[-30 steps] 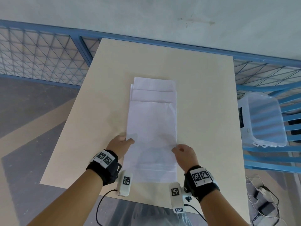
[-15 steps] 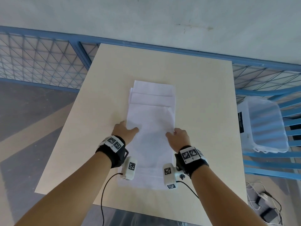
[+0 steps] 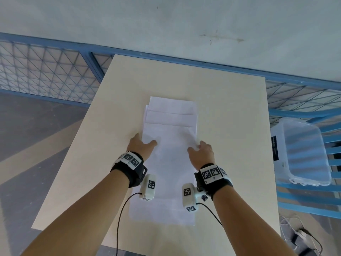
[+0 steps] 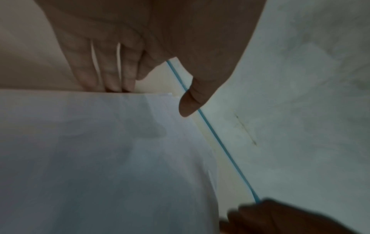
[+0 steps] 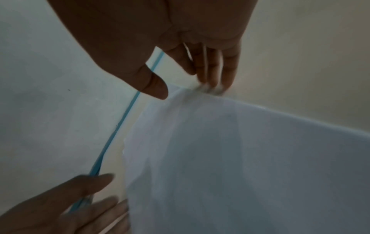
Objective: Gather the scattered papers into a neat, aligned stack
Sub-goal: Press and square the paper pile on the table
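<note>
Papers [image 3: 169, 159] lie mid worktop [image 3: 230, 126], overlapped lengthwise, far sheets offset. My left hand [image 3: 141, 146]: grip spread, fingers [image 4: 108, 74] straight vs left edge, thumb over top. My right hand [image 3: 202, 151]: fingertips [image 5: 212, 79] at right edge, thumb apart. Clear bin [image 3: 302, 154] on chair at right.

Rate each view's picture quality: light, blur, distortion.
Head view: bright, even, sharp; wide-angle bends the table edges. Left wrist: dim, soft, left hand shadowing the papers. Right wrist: dim, right hand's fingertips motion-blurred at the paper edge.
</note>
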`<state>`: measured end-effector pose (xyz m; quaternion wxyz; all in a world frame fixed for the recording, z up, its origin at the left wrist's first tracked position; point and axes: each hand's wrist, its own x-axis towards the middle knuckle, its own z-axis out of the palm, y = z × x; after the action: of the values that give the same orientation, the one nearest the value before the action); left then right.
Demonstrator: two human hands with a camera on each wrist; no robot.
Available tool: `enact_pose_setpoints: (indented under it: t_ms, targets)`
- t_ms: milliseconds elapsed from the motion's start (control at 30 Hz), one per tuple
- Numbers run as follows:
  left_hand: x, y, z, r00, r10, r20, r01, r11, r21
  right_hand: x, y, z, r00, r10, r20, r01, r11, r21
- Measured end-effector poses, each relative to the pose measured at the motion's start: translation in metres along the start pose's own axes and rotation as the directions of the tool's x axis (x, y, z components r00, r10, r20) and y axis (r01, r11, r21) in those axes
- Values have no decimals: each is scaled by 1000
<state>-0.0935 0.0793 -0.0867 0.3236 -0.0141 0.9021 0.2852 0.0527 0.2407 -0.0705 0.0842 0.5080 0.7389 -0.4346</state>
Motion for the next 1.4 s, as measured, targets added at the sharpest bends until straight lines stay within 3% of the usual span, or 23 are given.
enact_pose_setpoints:
  t_ms: [67, 200, 267, 333, 433, 567, 667, 767, 900, 1033, 1200, 1233, 1300, 1400]
  targets:
    - [6, 5, -2, 1000, 27, 6, -27, 999, 18, 7, -4, -2, 999, -27, 27, 27, 1000, -2]
    - [21, 17, -13, 1000, 5, -28, -6, 999, -54, 25, -13, -13, 998, -44, -34, 46, 997, 67]
    - [24, 21, -12, 1000, 26, 12, -25, 996, -86, 31, -19, -14, 998, -63, 22, 61, 992, 112]
    - [29, 22, -12, 1000, 22, 7, -22, 993, -116, 36, -24, -15, 998, -47, 33, 41, 988, 147]
    - [37, 24, -18, 1000, -6, -18, 2, 981, -193, 44, -24, -20, 998, 22, -50, -8, 964, 267]
    - [43, 23, -17, 999, 18, 39, -7, 965, -264, 52, -19, -18, 999, 40, 34, -51, 867, 496]
    - [43, 23, -19, 999, -2, 42, 17, 937, -348, 51, -19, -19, 998, 53, 16, -52, 796, 603]
    - [40, 23, -20, 995, 27, 96, 10, 928, -372, 45, -15, -18, 995, 43, 95, -98, 709, 698]
    - [30, 5, -21, 994, -51, 99, 89, 899, -430, 36, 4, -23, 995, 94, 18, -80, 709, 701]
    - [20, -27, -9, 984, -23, 178, 106, 876, -470, 9, 21, -6, 990, 62, 129, -140, 616, 776]
    - [7, -47, -27, 994, -81, 74, 107, 859, -501, -7, 47, -14, 992, 123, 4, -79, 608, 790]
    - [-26, -77, -33, 990, -64, 124, 115, 872, -476, -53, 61, 1, 993, 115, 17, -85, 621, 779]
    - [-38, -73, -27, 968, -16, 249, 147, 844, -516, -59, 66, 8, 991, 100, 87, -130, 605, 785]
    - [-42, -63, -27, 977, -30, 213, 138, 846, -515, -55, 60, 7, 994, 100, 38, -94, 646, 758]
